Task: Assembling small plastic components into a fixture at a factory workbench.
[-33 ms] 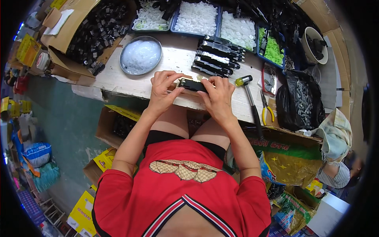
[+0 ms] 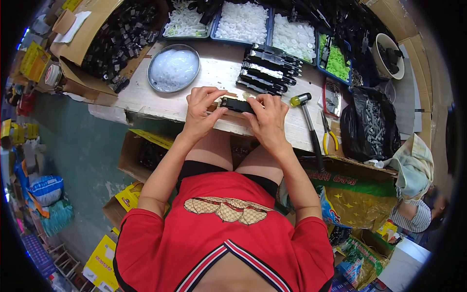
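Near the front edge of the white worktable [image 2: 214,65], a small black oblong part [image 2: 237,104] lies between my two hands. My left hand [image 2: 201,113] grips its left end, with thumb and fingers bent around it. The fingers of my right hand [image 2: 268,119] are curled and pressed on its right end. Light brown pieces show beside the part, but their kind I cannot make out. Just beyond my right hand, several long black assemblies [image 2: 267,70] are stacked in a row. A round metal bowl [image 2: 154,83] holding whitish, jelly-like stuff stands beyond my left hand.
Right of my hands lie a hammer [image 2: 307,121] and yellow-handled pliers [image 2: 331,136]. A black bag [image 2: 352,124] holds grey metal parts. Along the back stand trays of white pieces [image 2: 242,22] and green pieces [image 2: 336,62]. A carton [image 2: 80,80] of black parts sits left.
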The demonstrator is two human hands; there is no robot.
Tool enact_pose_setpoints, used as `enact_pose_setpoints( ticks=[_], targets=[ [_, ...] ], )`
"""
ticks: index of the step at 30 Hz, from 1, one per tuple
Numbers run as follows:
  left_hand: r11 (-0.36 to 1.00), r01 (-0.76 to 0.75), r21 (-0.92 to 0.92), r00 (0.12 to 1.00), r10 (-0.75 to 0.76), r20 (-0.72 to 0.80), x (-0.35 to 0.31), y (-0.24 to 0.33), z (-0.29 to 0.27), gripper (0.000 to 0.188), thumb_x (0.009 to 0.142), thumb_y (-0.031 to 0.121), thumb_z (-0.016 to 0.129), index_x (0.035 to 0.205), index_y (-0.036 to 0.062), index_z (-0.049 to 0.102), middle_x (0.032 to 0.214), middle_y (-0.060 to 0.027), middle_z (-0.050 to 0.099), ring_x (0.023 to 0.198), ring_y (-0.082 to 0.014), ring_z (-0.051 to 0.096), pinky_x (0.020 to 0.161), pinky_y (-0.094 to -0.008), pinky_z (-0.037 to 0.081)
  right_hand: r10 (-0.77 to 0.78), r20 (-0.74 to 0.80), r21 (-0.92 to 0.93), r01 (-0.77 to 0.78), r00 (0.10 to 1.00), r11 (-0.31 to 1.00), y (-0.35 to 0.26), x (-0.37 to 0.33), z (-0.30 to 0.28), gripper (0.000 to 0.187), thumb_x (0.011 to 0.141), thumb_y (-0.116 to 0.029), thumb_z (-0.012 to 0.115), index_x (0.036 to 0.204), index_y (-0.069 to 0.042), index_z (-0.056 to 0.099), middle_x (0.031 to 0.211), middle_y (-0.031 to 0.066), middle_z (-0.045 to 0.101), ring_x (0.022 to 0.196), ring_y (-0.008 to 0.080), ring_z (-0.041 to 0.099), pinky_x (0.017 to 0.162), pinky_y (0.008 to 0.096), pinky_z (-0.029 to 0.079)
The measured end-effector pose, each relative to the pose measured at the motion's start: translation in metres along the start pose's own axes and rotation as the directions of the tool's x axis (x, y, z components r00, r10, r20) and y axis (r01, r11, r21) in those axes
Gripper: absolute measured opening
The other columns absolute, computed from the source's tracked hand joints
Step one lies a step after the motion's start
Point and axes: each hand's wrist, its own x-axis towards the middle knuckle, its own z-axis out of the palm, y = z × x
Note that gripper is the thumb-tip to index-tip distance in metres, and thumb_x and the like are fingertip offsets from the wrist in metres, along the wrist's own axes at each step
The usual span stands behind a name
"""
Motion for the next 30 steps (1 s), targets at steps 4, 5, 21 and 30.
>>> enact_pose_setpoints(
  ticks=[4, 5, 21, 30],
  targets=[
    [0.996, -0.089, 0.012, 0.995, 0.089, 0.042, 0.005, -0.005, 0.002, 0.039, 0.068, 0.015, 0.069, 0.106, 0.0123, 0.063, 0.097, -0.0013, 0.059, 0.092, -0.0192, 0.046, 0.083, -0.0319, 0.03, -0.019, 0.013, -0.006, 0.019, 1.0, 1.0, 0.003, 0.002, 0.006, 0.032, 0.07, -0.016, 0.069, 0.099, -0.01, 0.059, 0.094, 0.0056, 0.05, 0.092, 0.0241, 0.044, 0.08, 0.0402, 0.029],
    [0.996, -0.084, 0.01, 0.996, 0.083, 0.042, 0.006, -0.006, 0.001, 0.039, 0.068, 0.015, 0.069, 0.106, 0.0123, 0.063, 0.097, -0.0013, 0.059, 0.092, -0.0192, 0.046, 0.083, -0.0319, 0.03, -0.023, 0.03, -0.006, 0.024, 0.999, 1.0, 0.003, 0.003, 0.007, 0.032, 0.07, -0.016, 0.069, 0.099, -0.01, 0.059, 0.095, 0.0054, 0.05, 0.092, 0.024, 0.044, 0.08, 0.0403, 0.029],
    [0.926, -0.322, 0.198, 0.899, 0.234, 0.37, 0.025, 0.001, -0.005, 0.033, 0.068, 0.005, 0.065, 0.097, 0.0188, 0.066, 0.092, -0.0016, 0.054, 0.091, -0.0211, 0.045, 0.078, -0.0361, 0.029, 0.29, -0.164, -0.215, -0.321, 0.943, 0.922, 0.082, -0.042, -0.046, 0.027, 0.078, -0.02, 0.063, 0.103, -0.009, 0.058, 0.098, 0.0073, 0.053, 0.096, 0.0258, 0.048, 0.079, 0.0412, 0.032],
    [0.793, -0.53, 0.302, 0.791, 0.332, 0.515, 0.03, 0.008, 0.0, 0.046, 0.063, -0.001, 0.06, 0.104, 0.0201, 0.064, 0.098, -0.0048, 0.053, 0.094, -0.0239, 0.045, 0.08, -0.0371, 0.03, 0.376, -0.045, -0.405, -0.361, 0.925, 0.84, 0.099, -0.057, -0.038, 0.022, 0.081, -0.013, 0.057, 0.101, -0.006, 0.055, 0.094, 0.011, 0.053, 0.092, 0.0287, 0.049, 0.077, 0.042, 0.035]
  ],
)
